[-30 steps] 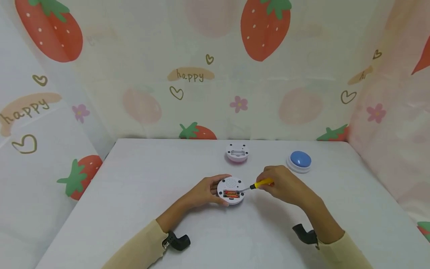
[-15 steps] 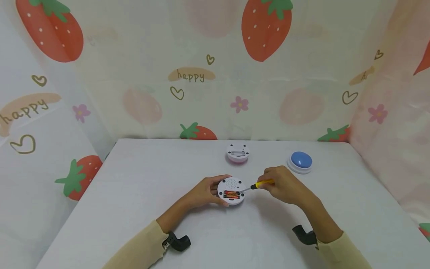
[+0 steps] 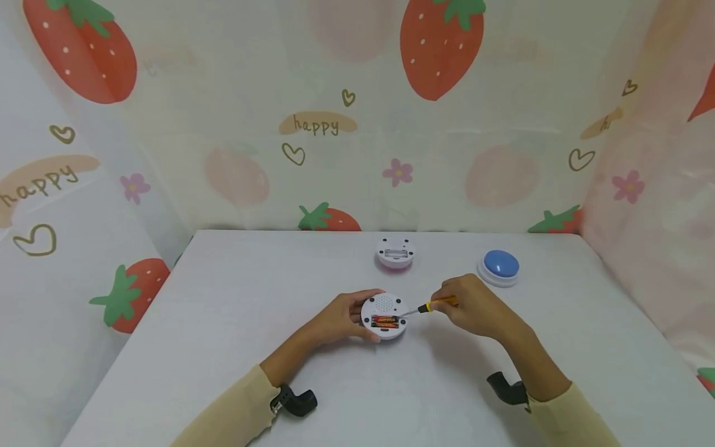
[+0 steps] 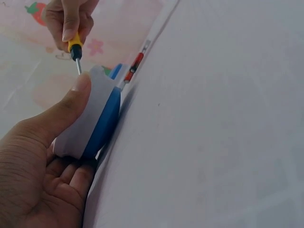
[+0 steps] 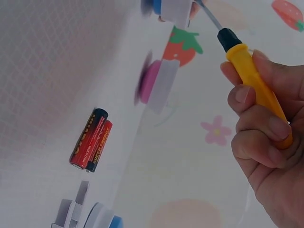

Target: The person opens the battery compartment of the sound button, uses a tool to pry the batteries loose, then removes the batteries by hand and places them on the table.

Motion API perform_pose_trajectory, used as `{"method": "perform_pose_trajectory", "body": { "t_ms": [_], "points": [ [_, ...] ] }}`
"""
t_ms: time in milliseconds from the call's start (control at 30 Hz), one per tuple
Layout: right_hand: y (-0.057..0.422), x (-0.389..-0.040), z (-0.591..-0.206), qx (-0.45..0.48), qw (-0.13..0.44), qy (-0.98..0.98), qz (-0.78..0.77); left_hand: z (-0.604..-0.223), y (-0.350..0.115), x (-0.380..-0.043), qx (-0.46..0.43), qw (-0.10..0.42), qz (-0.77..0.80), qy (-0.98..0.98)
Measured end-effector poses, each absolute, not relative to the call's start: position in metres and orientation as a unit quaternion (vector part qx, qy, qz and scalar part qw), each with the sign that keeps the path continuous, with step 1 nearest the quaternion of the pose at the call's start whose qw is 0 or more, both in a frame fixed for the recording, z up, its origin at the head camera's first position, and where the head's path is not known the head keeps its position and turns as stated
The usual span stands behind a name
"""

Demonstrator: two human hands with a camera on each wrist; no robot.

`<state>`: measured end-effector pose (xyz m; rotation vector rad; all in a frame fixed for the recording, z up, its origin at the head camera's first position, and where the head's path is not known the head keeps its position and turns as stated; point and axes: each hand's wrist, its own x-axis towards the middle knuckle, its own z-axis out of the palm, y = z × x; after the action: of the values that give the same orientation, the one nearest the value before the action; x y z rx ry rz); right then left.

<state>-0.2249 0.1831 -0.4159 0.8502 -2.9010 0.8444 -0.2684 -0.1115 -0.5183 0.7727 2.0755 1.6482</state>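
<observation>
while left hand (image 3: 341,319) grips the device (image 3: 384,304), right hand (image 3: 468,305) holds a screwdriver (image 5: 248,64), its tip (image 3: 402,316) indistinct.

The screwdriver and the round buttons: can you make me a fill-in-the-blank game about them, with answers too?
1. The screwdriver in the right hand has a handle coloured ____.
2. The left hand grips the near button, whose open slot shows red ____.
3. On the table behind it, the upside-down button has a lower half coloured ____.
4. The face-up button has a top coloured ____.

Missing words: yellow; batteries; pink; blue.
</observation>
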Motion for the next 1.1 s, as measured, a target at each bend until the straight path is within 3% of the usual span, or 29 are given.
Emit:
{"method": "perform_pose_trajectory", "body": {
  "t_ms": [667, 1100],
  "points": [
    [0.180, -0.221, -0.410, 0.243, -0.009, -0.939, 0.241, -0.517, -0.112, -0.269, 0.270, 0.191, 0.597, 0.731],
    [0.175, -0.210, -0.399, 0.287, 0.015, -0.935, 0.207, -0.520, -0.112, -0.268, 0.285, 0.181, 0.611, 0.716]
  ]
}}
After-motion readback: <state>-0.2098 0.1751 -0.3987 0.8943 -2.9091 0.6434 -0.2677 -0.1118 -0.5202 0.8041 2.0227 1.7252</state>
